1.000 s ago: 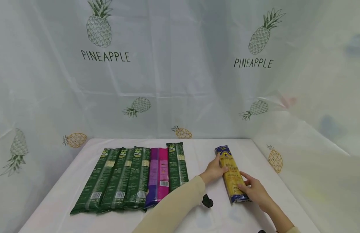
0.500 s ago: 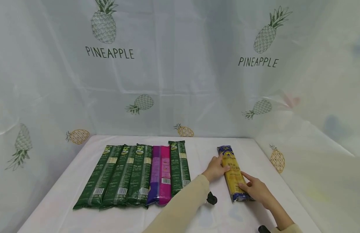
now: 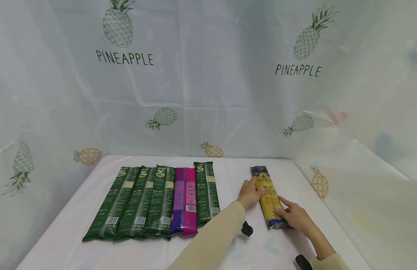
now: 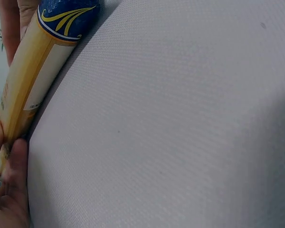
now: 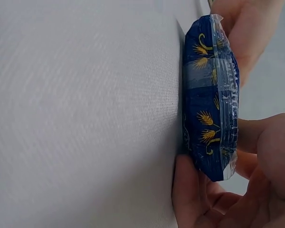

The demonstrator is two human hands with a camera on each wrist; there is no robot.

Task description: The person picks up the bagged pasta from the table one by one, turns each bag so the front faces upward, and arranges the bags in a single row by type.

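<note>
- Barely anything has shifted over the last second: the yellow packet lies flat on the desk as before, well apart from the row of green packets.
- The left hand still grips its far half.
- The right hand still clasps the near blue end.
- Judging from this, the packet is being steadied, not lifted.

We have barely moved: our left hand and right hand have slid the yellow packet a touch further up the table, away from us.
</note>
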